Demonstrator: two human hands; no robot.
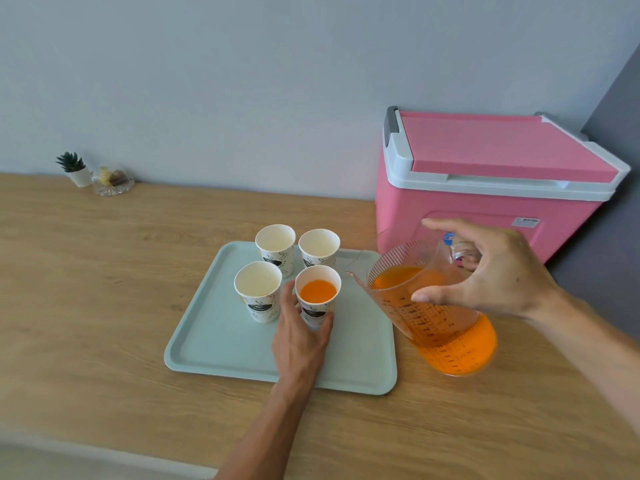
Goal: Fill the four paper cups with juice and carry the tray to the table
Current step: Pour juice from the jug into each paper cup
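Observation:
A pale green tray (225, 355) lies on the wooden counter with paper cups standing on it in a square. The front right cup (317, 292) holds orange juice, and my left hand (301, 337) grips its lower part. The front left cup (258, 289) and the two rear cups (275, 242) (319, 245) look empty. To the right of the tray, my right hand (491, 271) holds a clear measuring jug (440, 323) of orange juice by its handle. The jug is tilted, spout toward the cups, and nothing is streaming from it.
A pink cooler box (485, 188) with a white-rimmed lid stands at the back right, close behind the jug. A small potted plant (74, 169) and a glass dish (112, 183) sit at the far left by the wall. The counter's front edge runs along the bottom left.

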